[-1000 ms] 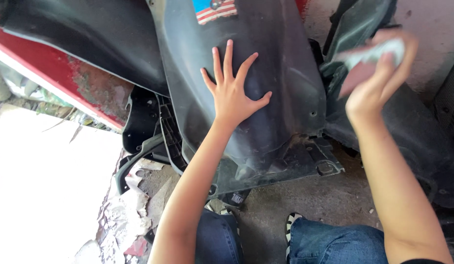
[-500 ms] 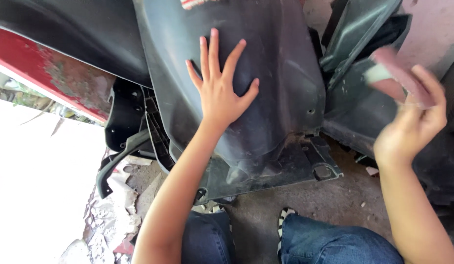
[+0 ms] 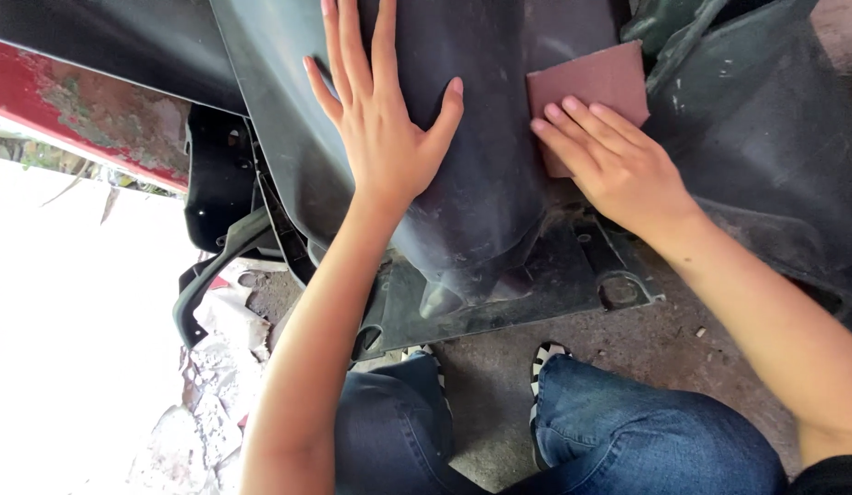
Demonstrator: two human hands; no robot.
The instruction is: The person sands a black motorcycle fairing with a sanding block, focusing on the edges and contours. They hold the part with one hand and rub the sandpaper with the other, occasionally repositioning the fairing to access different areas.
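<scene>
A large dark grey plastic panel (image 3: 499, 174) stands upright in front of me, curved and dusty. My left hand (image 3: 380, 119) lies flat on its middle with fingers spread, holding nothing. My right hand (image 3: 609, 165) presses a reddish-brown sheet of sandpaper (image 3: 591, 87) flat against the panel's right side, fingers laid over the sheet's lower half.
A red painted body part with chipped paint (image 3: 87, 110) runs along the upper left. Another dark plastic part (image 3: 756, 137) leans at the right. My knees in blue jeans (image 3: 619, 431) are below, on a grey concrete floor (image 3: 683, 339). Rubble and scraps (image 3: 215, 367) lie at lower left.
My right hand came down from the upper right with the sandpaper and now presses it onto the panel. My left hand stayed flat on the panel while the view moved closer.
</scene>
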